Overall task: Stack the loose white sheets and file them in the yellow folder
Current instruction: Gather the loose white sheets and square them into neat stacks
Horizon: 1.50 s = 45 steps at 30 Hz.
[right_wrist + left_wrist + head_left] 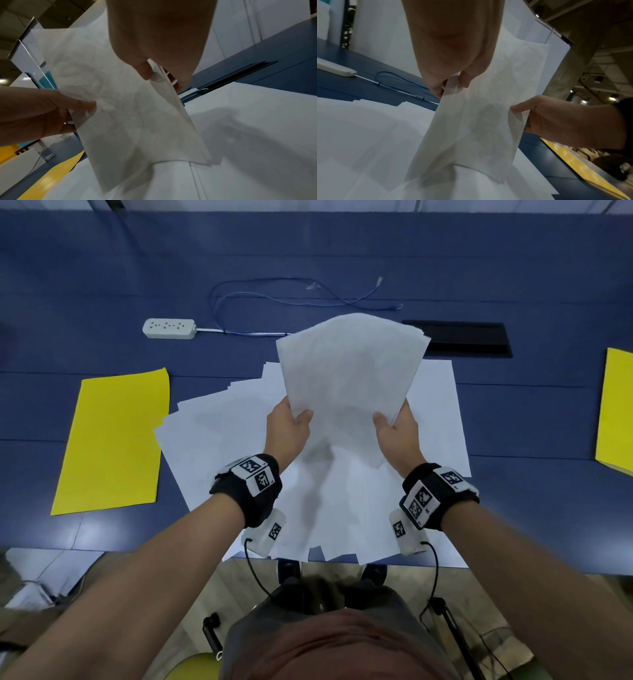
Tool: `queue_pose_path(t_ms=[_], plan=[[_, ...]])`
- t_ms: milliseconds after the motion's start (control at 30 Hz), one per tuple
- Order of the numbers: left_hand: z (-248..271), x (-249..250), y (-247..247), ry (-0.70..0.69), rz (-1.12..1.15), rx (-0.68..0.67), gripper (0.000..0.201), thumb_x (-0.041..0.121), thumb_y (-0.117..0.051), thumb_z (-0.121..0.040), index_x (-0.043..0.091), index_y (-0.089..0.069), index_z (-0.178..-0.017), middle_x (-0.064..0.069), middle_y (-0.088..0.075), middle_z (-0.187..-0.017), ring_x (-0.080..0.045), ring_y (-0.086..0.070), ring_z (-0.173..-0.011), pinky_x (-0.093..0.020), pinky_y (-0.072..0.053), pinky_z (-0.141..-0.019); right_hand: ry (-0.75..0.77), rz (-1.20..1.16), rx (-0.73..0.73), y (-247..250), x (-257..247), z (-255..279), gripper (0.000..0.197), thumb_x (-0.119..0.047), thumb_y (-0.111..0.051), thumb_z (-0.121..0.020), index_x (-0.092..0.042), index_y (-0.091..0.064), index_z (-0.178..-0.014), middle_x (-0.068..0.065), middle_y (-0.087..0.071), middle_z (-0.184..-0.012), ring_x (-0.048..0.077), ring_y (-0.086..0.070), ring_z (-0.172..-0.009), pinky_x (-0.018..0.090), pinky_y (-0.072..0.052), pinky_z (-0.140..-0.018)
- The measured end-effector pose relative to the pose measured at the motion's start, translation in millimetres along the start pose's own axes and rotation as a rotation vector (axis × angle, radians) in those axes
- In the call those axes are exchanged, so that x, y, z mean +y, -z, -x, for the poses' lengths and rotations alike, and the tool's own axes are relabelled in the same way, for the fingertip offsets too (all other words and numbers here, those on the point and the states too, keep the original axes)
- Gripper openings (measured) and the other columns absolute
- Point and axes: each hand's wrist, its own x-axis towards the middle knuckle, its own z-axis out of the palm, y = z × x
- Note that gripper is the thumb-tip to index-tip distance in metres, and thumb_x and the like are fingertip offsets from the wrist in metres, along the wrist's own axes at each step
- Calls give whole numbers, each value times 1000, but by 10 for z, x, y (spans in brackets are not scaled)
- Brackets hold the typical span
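Your two forearms reach up from the bottom of the head view, each with a black wrist strap, and between them you hold a bundle of white sheets (349, 378) raised above the blue table (102, 285). Your left hand (287, 428) pinches the bundle's lower left edge, thumb on the near face. Your right hand (397, 429) pinches the lower right edge the same way; the right wrist view shows the thumb on one face and fingers behind. Both grips are narrow and closed on the paper.

The bundle's long axis runs from your hands up toward the top of the frame, and its top edges fan unevenly, so it does not look squared. Its lower corner hangs down toward the scattered loose sheets (219, 436) that cover the middle of the table beneath your hands; whether it touches them is unclear.

One yellow folder (113, 440) lies flat at the left of the frame, just beside the loose sheets and nearer your left hand. Another yellow piece (616, 412) sits at the right edge, farther from your right hand.

A white power strip (169, 328), a blue cable (274, 297) and a black slot (459, 338) lie beyond the sheets.

My judgement: gathering is partway done, and filing would mean carrying the bundle leftward.
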Motion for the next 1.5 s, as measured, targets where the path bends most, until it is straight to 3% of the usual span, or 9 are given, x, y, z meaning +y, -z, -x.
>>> queue_pose_path(t_ms=[167,333,467,700,900,1167,1300,1433,1500], plan=[[-20,-72,278,-32,34,77,29,14,-61,-93,18,-55,-121,12,-65,-106,-9,-62,-96,-24,-50,-86,82,23,4,-30,-63,24,27,-8,-53,-94,-13,-49,-121,-16,-63,-101,-12,-60,-86,7,-47,-76],[-25,-395,481,74,-58,-3,38,14,-64,-93,18,-48,-127,2,-62,-108,-5,-58,-87,-17,-47,-72,-75,188,-192,-129,103,41,34,-12,-56,-91,-15,-42,-122,-13,-59,-96,17,-61,-95,30,-51,-82],[-29,-681,500,192,-170,-101,46,13,-62,-94,15,-42,-135,-5,-52,-116,-17,-48,-103,-27,-41,-83,-227,321,-315,-230,355,63,45,-13,-60,-89,-11,-38,-129,2,-57,-109,24,-59,-100,35,-52,-82],[-134,-1025,485,294,-315,-209,42,8,-64,-91,11,-48,-130,-5,-56,-90,-22,-55,-81,-23,-43,-61,-344,471,-338,-330,671,61,52,-12,-65,-85,-10,-41,-131,10,-63,-103,27,-62,-97,36,-53,-84],[-113,-1263,428,381,-444,-185,54,21,-69,-87,6,-46,-134,-13,-45,-132,-27,-55,-107,-29,-44,-85,-391,611,-215,-418,827,143,64,-13,-68,-79,-12,-39,-136,15,-44,-129,32,-52,-112,41,-47,-98],[-147,-1362,393,521,-553,-199,77,42,-76,-80,4,-38,-136,-14,-30,-136,-34,-38,-126,-40,-41,-95,-498,578,-183,-563,826,133,73,-28,-74,-77,-10,-39,-138,12,-47,-132,32,-52,-118,46,-44,-103],[-170,-1370,398,562,-477,-194,80,43,-79,-77,5,-40,-136,-13,-31,-136,-32,-44,-125,-41,-44,-103,-561,519,-194,-626,811,104,63,-31,-77,-72,-6,-52,-124,9,-58,-116,26,-60,-103,43,-53,-92],[-177,-1418,388,579,-388,-227,89,44,-84,-66,-3,-45,-131,-21,-46,-134,-34,-53,-119,-45,-49,-97,-594,488,-229,-653,1035,43,77,-54,-68,-44,-6,-60,-104,8,-63,-109,27,-66,-94,31,-55,-72],[-179,-1436,397,579,-355,-232,90,44,-85,-61,-5,-48,-126,-22,-55,-125,-35,-57,-116,-39,-51,-86,-584,460,-203,-667,938,81,69,-45,-74,-56,-5,-56,-110,8,-60,-111,27,-63,-102,29,-50,-73]])
